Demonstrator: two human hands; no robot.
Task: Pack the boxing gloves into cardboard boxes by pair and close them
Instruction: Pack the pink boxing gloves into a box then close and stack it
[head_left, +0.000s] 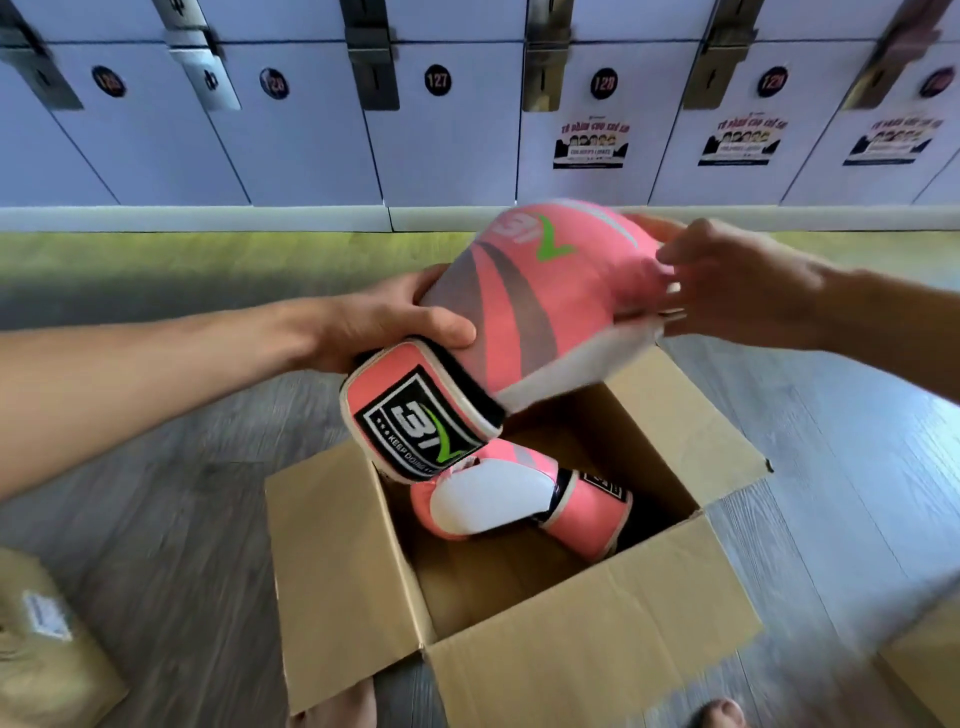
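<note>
An open cardboard box (587, 670) stands on the floor with its flaps spread outward. Inside it lies a pink and white boxing glove (498, 499) on its side, cuff toward the right. Above the box's far left corner I hold a second pink glove (524, 306) with grey stripes and a black logo cuff. My left hand (395, 322) grips it near the wrist, thumb across the top. My right hand (737, 286) touches the padded end with its fingers spread and fairly straight.
A closed cardboard box (47, 639) with a white label sits at the lower left. Another box edge (930, 660) shows at the lower right. A wall of numbered lockers (441, 130) runs along the back. My toes (719, 714) stand at the bottom edge, next to the open box.
</note>
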